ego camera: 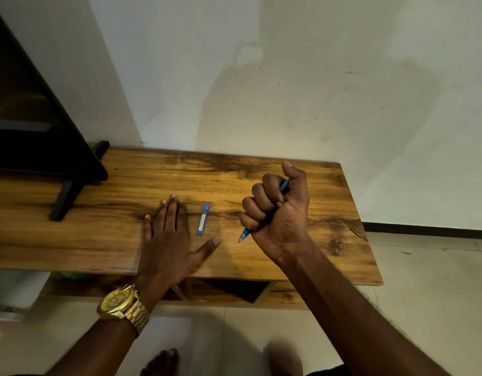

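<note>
My right hand (278, 210) is curled in a fist round a blue mechanical pencil (244, 234), its tip pointing down and left just above the wooden table (104, 234); the thumb sticks up over the pencil's top end. A small blue lead case (203, 219) lies flat on the table between my hands. Flat on the table just left of the case rests my left hand (169, 240), fingers straight, thumb spread toward the case without touching it. A gold watch (120, 302) is on that wrist.
A black screen on a black stand (69, 194) occupies the table's far left. A white wall (288, 90) rises behind the table. The table's right end (370, 240) gives onto pale floor tiles. An open shelf (229, 291) lies under the tabletop.
</note>
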### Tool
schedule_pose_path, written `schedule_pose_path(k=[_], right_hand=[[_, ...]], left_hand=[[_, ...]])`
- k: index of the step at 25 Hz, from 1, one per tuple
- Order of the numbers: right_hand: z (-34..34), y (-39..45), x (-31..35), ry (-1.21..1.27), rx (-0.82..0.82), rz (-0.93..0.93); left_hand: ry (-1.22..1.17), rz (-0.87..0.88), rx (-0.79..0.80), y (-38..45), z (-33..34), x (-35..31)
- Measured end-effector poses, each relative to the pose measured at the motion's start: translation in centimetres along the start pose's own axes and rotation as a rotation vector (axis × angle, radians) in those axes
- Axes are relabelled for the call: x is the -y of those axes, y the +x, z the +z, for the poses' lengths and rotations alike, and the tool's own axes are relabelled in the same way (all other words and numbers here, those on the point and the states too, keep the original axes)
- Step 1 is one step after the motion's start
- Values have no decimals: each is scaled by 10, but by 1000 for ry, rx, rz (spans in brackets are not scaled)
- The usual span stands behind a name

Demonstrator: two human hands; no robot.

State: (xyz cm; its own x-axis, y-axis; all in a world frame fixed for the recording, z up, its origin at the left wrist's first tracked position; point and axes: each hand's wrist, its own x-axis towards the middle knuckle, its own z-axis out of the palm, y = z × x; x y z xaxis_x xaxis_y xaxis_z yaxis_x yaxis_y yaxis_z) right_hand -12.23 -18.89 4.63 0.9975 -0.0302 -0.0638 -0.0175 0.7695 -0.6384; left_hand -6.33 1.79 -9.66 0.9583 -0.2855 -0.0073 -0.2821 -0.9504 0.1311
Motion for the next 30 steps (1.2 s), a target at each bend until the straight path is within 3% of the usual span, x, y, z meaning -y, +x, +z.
schedule_pose_path(k=[30], right_hand=[[1, 0, 1, 110, -2, -5]], left_hand=[[-7, 3, 19, -2, -6, -3]])
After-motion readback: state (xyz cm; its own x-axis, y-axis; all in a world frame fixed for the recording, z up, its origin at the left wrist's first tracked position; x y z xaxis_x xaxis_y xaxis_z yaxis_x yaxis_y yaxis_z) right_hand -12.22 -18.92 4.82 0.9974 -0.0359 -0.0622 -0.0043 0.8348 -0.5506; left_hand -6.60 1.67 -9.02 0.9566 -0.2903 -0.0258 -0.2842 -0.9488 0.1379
